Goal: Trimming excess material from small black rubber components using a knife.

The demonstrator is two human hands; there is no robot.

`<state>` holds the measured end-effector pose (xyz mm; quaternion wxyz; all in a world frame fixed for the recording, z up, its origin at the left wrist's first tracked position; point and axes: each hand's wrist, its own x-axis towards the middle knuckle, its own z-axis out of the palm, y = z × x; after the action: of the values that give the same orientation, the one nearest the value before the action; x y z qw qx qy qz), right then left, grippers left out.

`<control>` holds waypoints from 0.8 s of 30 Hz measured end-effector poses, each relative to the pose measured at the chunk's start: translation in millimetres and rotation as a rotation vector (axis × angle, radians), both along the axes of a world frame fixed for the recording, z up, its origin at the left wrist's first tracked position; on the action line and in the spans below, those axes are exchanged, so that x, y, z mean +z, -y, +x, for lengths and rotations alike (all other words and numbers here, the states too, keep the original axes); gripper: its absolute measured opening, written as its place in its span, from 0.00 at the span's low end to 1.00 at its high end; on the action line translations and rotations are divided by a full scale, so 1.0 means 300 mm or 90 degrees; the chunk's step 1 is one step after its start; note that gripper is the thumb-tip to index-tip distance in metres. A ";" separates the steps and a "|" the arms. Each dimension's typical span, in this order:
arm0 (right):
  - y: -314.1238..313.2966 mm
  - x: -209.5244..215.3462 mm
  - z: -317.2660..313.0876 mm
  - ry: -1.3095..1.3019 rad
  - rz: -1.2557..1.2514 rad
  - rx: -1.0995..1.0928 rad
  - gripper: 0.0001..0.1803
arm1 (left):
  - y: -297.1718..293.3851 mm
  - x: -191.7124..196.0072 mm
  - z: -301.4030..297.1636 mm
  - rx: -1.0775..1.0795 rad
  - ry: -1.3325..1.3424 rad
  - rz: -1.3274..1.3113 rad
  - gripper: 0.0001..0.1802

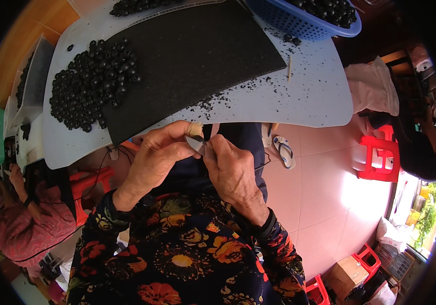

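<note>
Clasps a knife (196,145) in the right grip (234,172), just off the near edge of the pale counter (322,96); curls the left grip (158,153) beside the blade, cannot tell if holding anything. Faces a black mat (202,56), beads (92,81) heaped left, crumbs (212,100) by its near edge, a basket (299,24) far right. Looks onto pink floor (325,147), past a slipper (285,153) to a red stool (392,153) at right.

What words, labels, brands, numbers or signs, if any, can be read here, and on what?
No text can be read in this view.
The metal blade, dark mat and blue basket show nothing legible.
Any print on the cardboard box is too small to tell.
</note>
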<state>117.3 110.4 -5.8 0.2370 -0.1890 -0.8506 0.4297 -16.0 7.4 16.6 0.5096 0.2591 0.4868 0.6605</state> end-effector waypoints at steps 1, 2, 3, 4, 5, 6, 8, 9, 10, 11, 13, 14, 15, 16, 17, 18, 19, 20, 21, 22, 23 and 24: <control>0.006 -0.001 -0.003 0.011 -0.015 -0.008 0.10 | 0.004 0.001 -0.006 -0.018 0.004 -0.009 0.12; 0.012 -0.001 -0.001 0.025 -0.030 -0.019 0.11 | 0.008 0.003 -0.007 -0.020 0.006 -0.009 0.12; 0.016 0.000 0.001 0.027 -0.029 -0.020 0.11 | 0.014 0.004 -0.010 -0.022 0.018 -0.040 0.12; 0.020 0.002 0.003 0.053 -0.041 -0.001 0.10 | 0.020 0.005 -0.013 -0.024 0.030 -0.070 0.12; 0.027 -0.001 0.006 0.078 -0.054 0.016 0.11 | 0.031 0.006 -0.016 -0.027 0.032 -0.071 0.12; 0.037 -0.008 0.009 0.089 -0.079 0.026 0.11 | 0.046 0.011 -0.015 -0.037 0.011 -0.108 0.12; 0.039 -0.049 0.010 0.148 -0.082 0.007 0.11 | 0.079 0.033 0.001 -0.051 -0.005 -0.178 0.12; 0.040 -0.064 0.010 0.204 -0.083 -0.008 0.11 | 0.076 0.046 0.014 -0.047 -0.013 -0.201 0.12; 0.041 -0.069 0.014 0.174 -0.100 -0.016 0.10 | 0.067 0.040 0.011 -0.064 -0.024 -0.190 0.13; 0.042 -0.071 0.017 0.175 -0.099 -0.015 0.10 | 0.057 0.035 0.004 -0.082 -0.034 -0.177 0.14; 0.040 -0.076 0.024 0.026 -0.227 -0.049 0.11 | 0.055 0.019 0.005 -0.070 -0.028 -0.148 0.14; 0.029 -0.066 0.028 0.030 -0.255 -0.035 0.11 | 0.057 0.009 0.004 -0.054 -0.026 -0.122 0.15; 0.019 -0.054 0.032 0.029 -0.256 -0.031 0.11 | 0.057 0.001 0.002 -0.050 -0.027 -0.123 0.15; 0.010 -0.042 0.037 0.014 -0.337 -0.025 0.12 | 0.056 -0.006 -0.001 -0.052 -0.033 -0.105 0.15; 0.002 -0.027 0.047 0.000 -0.416 -0.024 0.12 | 0.052 -0.009 -0.001 -0.059 -0.036 -0.085 0.16; -0.007 -0.017 0.056 0.014 -0.506 -0.019 0.13 | 0.046 -0.002 -0.001 -0.059 -0.035 -0.084 0.16; -0.006 -0.009 0.057 0.015 -0.506 -0.020 0.13 | 0.039 0.010 0.000 -0.063 -0.037 -0.081 0.16; -0.005 -0.004 0.059 -0.002 -0.556 -0.024 0.14 | 0.035 0.016 0.001 -0.068 -0.039 -0.078 0.17; -0.004 0.001 0.062 -0.020 -0.607 -0.030 0.14 | 0.034 0.015 0.002 -0.069 -0.039 -0.078 0.17; -0.002 0.008 0.064 -0.031 -0.629 -0.014 0.13 | 0.034 0.012 0.004 -0.067 -0.095 -0.065 0.17; 0.005 0.020 0.056 -0.032 -0.631 -0.011 0.13 | 0.036 0.009 0.004 -0.061 -0.153 -0.054 0.17; 0.015 0.037 0.045 -0.069 -0.639 0.013 0.12 | 0.039 0.000 0.006 -0.059 -0.155 -0.056 0.17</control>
<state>130.6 106.0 5.3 0.1562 -0.2487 -0.5277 0.7970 -14.2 -4.2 16.6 0.4878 0.3371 0.5610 0.5777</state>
